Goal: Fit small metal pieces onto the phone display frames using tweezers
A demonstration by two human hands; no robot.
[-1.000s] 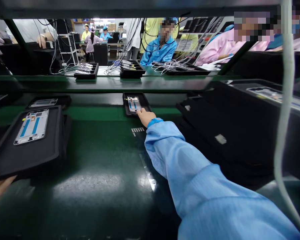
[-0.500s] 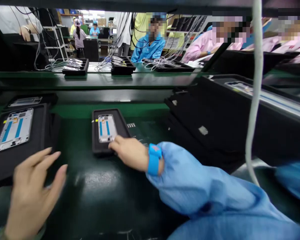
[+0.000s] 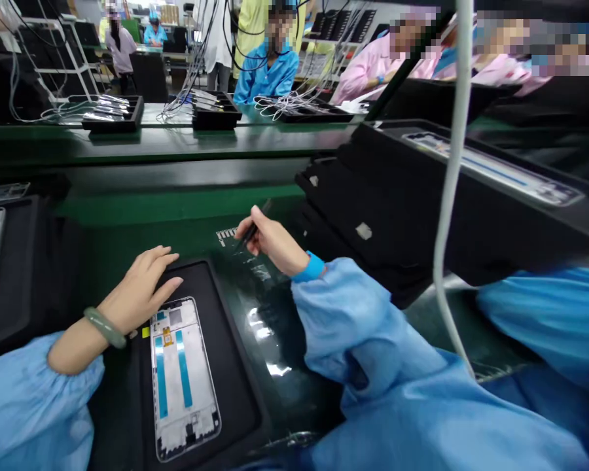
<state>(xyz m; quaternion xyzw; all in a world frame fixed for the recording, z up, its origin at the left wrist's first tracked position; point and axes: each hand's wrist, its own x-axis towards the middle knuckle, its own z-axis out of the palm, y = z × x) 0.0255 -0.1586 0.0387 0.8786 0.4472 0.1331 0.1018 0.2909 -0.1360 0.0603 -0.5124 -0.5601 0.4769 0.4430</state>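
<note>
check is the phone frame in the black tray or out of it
In it: the phone frame lies flat within the raised rim of the black tray, with tray surface showing around it.

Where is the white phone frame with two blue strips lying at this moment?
In the head view, the phone frame lies in a black tray at lower centre, just below the left hand and left of the right hand, which holds a dark pen-like tool.
</note>
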